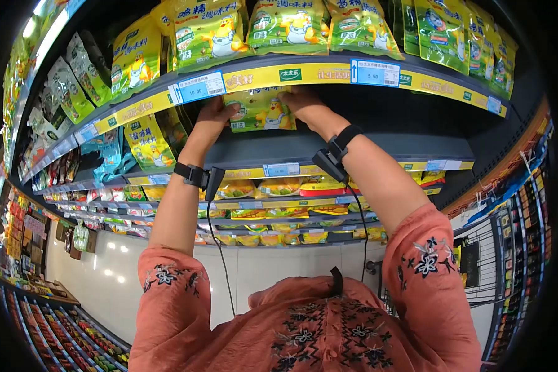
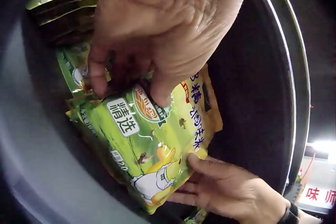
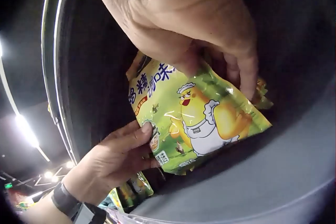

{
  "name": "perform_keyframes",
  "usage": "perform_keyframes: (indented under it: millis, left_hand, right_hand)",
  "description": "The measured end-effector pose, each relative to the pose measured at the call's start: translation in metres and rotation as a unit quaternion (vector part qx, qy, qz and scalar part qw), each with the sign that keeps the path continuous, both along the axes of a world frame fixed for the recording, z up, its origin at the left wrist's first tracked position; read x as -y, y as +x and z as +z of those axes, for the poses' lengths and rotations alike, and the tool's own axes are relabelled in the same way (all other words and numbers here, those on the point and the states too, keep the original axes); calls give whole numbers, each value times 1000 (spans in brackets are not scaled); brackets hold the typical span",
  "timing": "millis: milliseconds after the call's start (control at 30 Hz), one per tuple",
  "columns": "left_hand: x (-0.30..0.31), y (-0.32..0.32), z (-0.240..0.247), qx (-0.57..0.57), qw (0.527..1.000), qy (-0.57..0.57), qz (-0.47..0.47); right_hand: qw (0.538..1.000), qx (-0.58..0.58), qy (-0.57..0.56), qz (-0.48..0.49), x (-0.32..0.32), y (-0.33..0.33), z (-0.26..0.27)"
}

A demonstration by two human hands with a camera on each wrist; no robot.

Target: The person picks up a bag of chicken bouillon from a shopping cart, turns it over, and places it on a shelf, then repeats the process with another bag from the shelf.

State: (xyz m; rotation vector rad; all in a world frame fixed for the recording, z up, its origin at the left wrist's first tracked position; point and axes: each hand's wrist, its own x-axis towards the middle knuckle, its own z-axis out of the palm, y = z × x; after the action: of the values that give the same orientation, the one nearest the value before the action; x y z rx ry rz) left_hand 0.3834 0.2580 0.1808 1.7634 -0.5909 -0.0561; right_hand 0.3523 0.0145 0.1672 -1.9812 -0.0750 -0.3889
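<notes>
A green and yellow seasoning bag (image 1: 263,111) with a chicken picture stands upright on the second shelf, between both hands. My left hand (image 1: 212,118) grips its left edge, thumb on the front; in the left wrist view the left hand (image 2: 168,29) has its fingers curled behind the bag (image 2: 152,140). On the other side my right hand (image 1: 307,110) pinches the right edge; in the right wrist view the right hand (image 3: 194,24) has its thumb in front and fingers behind the bag (image 3: 194,119). More bags show behind it in the left wrist view.
Above the hands runs a shelf edge (image 1: 279,77) with price tags, and similar bags (image 1: 288,25) stand on that shelf. To the left are another yellow bag (image 1: 147,144) and blue packages (image 1: 113,155). Lower shelves hold more packets. A wire cart (image 1: 477,260) stands at the right.
</notes>
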Motion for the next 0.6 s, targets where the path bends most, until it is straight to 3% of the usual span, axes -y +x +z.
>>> perform_keyframes:
  millis: [100,300,400,600]
  left_hand:
    - [0,21,-15,12,999,-20,-21]
    - [-1,45,-33,20,1000,-7,2]
    - [-4,50,-37,10,999,32,27]
    - [-10,36,-39,90,983,162,15]
  right_hand:
    - [995,4,-87,-38,3,8,-4]
    - [980,33,-195,18,14,21,-31]
    - [944,-91,-316,-34,7,13,-22]
    - [947,-96,-305,-32,4,-5,-23]
